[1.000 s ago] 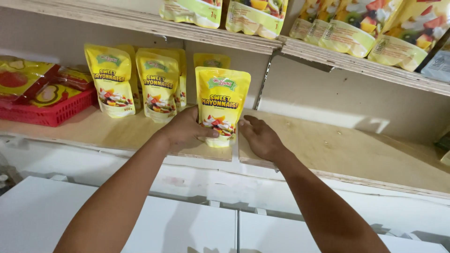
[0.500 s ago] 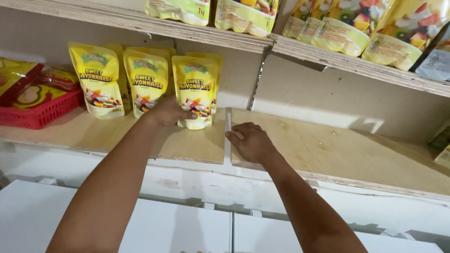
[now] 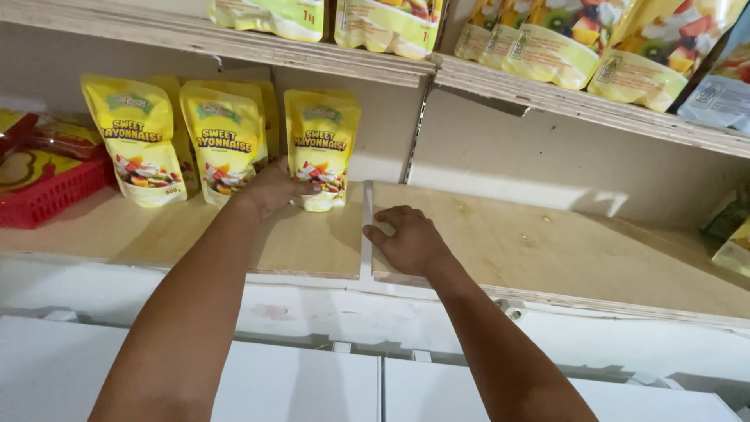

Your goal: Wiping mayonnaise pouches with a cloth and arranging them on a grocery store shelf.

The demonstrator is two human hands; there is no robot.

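Three yellow stand-up pouches stand in a row on a plywood shelf (image 3: pixel 547 250). My left hand (image 3: pixel 275 187) grips the lower left side of the rightmost pouch (image 3: pixel 320 148), which stands upright near the back wall. The middle pouch (image 3: pixel 223 141) is just left of that hand, and the left pouch (image 3: pixel 137 141) stands beyond it. My right hand (image 3: pixel 406 238) rests palm down on the shelf board, near the seam between two boards, with nothing in it and fingers loosely curled.
A red plastic basket (image 3: pixel 55 191) with packets sits at the far left of the shelf. The upper shelf (image 3: pixel 375 66) carries several yellow bags with fruit pictures. White cabinet tops (image 3: pixel 312 383) lie below. More packets show at the far right edge (image 3: pixel 730 234).
My left hand has carried the pouch left and back, setting it upright next to the other two. My right hand has let go of it and dropped onto the shelf board.
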